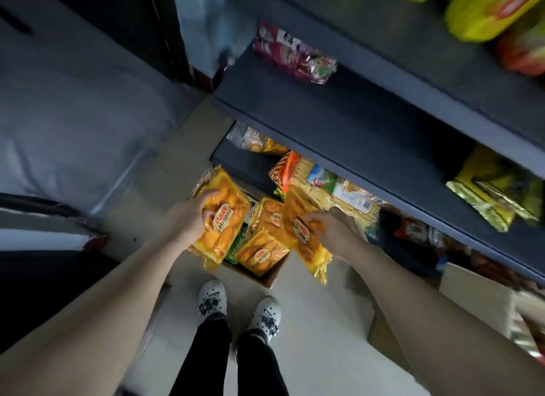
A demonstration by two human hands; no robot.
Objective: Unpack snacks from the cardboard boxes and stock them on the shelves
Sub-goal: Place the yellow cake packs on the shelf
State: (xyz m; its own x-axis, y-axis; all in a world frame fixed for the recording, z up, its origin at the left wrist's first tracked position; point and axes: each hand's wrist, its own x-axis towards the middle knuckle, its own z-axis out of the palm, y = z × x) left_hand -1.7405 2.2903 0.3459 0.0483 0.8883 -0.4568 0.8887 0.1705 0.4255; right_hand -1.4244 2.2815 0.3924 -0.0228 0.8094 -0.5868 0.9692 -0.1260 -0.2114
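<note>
Lifting: two yellow snack packs are held above the open cardboard box (267,279) on the floor, one in each hand.
Left hand: the left hand (188,216) has its fingers curled over the top face of the left yellow pack (219,218), which sits tilted and partly over the box's left edge.
Box contents: two more of the same yellow packs (262,249) lie inside the box between the two arms, with a green pack (236,245) showing beside them.
Right hand: the right hand (333,230) pinches the right yellow pack (306,233) near its label, so the pack hangs almost vertically with its crimped end pointing at the floor.
Lower shelf: the lower shelf (383,195), just to the right of the box, already carries noodle bricks (339,195) and other wrapped goods close to its front lip.
Middle shelf: the middle shelf (339,121) is mostly bare, with one red packet (295,56) at its back left.
Risk, grip: the right pack is held only at one spot, so I judge the slick film could slip through the fingers.
Risk, shelf: pushing packs into the crowded lower shelf could knock front items to the floor.
Risk, feet: the white clogs (239,308) stand just beside the box, so a step forward could kick it.
</note>
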